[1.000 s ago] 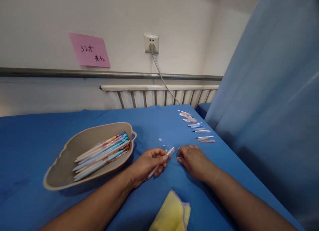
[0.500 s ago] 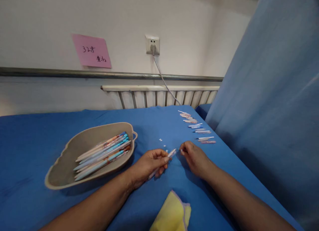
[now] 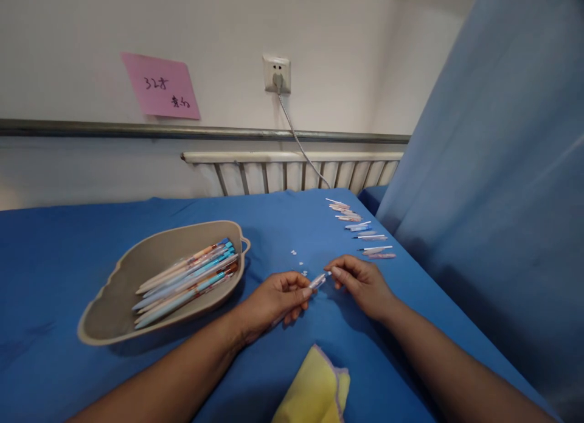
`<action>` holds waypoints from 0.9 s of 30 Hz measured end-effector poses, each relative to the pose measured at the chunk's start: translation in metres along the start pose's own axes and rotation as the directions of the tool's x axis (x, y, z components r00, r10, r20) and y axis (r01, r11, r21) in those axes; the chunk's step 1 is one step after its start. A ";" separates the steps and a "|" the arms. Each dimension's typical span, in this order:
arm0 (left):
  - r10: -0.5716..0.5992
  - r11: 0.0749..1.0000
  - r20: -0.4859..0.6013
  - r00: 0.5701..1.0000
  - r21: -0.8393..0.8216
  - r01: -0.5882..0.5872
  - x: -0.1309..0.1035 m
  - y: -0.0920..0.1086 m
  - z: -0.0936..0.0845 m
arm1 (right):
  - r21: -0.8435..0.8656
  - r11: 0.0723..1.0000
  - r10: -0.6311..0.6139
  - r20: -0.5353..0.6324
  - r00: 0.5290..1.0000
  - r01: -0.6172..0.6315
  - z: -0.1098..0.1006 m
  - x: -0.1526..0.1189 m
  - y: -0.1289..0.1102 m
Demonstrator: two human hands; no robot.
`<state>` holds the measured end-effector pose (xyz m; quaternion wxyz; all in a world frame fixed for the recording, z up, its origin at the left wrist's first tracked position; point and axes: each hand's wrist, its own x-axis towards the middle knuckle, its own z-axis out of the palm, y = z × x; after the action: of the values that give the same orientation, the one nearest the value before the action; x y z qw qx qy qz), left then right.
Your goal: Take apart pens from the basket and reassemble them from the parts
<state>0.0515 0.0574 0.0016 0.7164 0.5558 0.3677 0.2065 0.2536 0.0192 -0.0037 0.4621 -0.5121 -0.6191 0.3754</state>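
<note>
My left hand (image 3: pixel 283 295) is closed round a pale, partly clear pen (image 3: pixel 318 281), which points up and to the right. At the far end of that pen, my right hand (image 3: pixel 358 282) pinches a small white and blue end piece (image 3: pixel 328 274) between thumb and forefinger. Whether this piece is fixed to the barrel is too small to tell. Just beyond my left hand lie several tiny white bits (image 3: pixel 302 264) on the blue cloth (image 3: pixel 274 228).
To the left stands a beige basket (image 3: pixel 107 283) holding several pens (image 3: pixel 187 283). Pen parts and refills (image 3: pixel 374 250) lie in small groups along the right edge. A folded yellow cloth (image 3: pixel 312 389) is in front. A blue curtain (image 3: pixel 493 185) hangs at the right.
My right hand has come to the pen's end, its fingers now touching there, where a small gap showed before. The left hand keeps its hold. The view has shifted slightly.
</note>
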 end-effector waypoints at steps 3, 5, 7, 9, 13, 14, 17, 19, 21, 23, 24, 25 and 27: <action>-0.004 1.000 0.005 1.000 0.020 0.004 0.000 0.000 0.000 | 0.077 0.996 0.041 0.012 0.999 -0.042 0.000 -0.001 0.001; -0.003 1.000 0.013 1.000 0.028 0.002 -0.001 0.001 0.000 | 0.085 0.996 0.033 0.023 0.999 -0.035 0.000 -0.001 0.000; -0.003 0.999 0.019 1.000 0.033 0.002 -0.001 0.002 0.001 | 0.085 0.996 0.027 0.026 0.999 -0.029 0.001 -0.001 0.000; -0.006 0.999 0.022 1.000 0.037 0.006 -0.001 0.002 0.001 | 0.081 0.996 0.023 0.023 0.999 -0.024 0.001 -0.001 0.000; -0.015 0.998 0.026 1.000 0.057 0.014 -0.002 0.004 0.002 | 0.044 0.999 0.008 0.021 1.000 -0.009 0.001 -0.002 -0.001; -0.015 0.998 0.026 1.000 0.065 0.014 -0.002 0.004 0.002 | 0.024 1.000 -0.001 0.024 1.000 0.000 0.001 -0.002 -0.001; -0.018 0.997 0.032 0.999 0.082 0.015 -0.002 0.003 0.002 | -0.055 0.997 -0.045 0.050 0.998 0.047 -0.001 -0.003 -0.002; -0.015 0.996 0.041 0.999 0.084 0.011 -0.002 0.003 0.001 | -0.104 0.991 -0.075 0.081 0.994 0.083 -0.004 -0.004 -0.002; -0.002 0.997 0.044 0.999 0.082 -0.002 -0.003 0.003 0.001 | -0.135 0.984 -0.104 0.109 0.989 0.118 -0.006 -0.003 -0.002; 0.024 0.996 0.040 0.999 0.085 -0.028 -0.004 0.003 0.001 | -0.158 0.974 -0.143 0.113 0.983 0.160 -0.008 -0.002 -0.001; 0.041 0.995 0.033 0.999 0.087 -0.044 -0.005 0.004 0.001 | -0.165 0.971 -0.159 0.105 0.982 0.175 -0.009 -0.002 -0.001; 0.066 0.994 0.021 0.998 0.086 -0.067 -0.007 0.005 0.002 | -0.170 0.968 -0.169 0.091 0.981 0.182 -0.009 -0.001 0.000; 0.136 0.988 -0.017 0.991 0.079 -0.135 -0.010 0.008 0.004 | -0.177 0.969 -0.166 0.064 0.984 0.175 -0.009 0.000 0.000</action>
<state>0.0488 0.0500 0.0131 0.6745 0.6045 0.3449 0.2465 0.2619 0.0187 -0.0012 0.4289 -0.4878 -0.7034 0.2887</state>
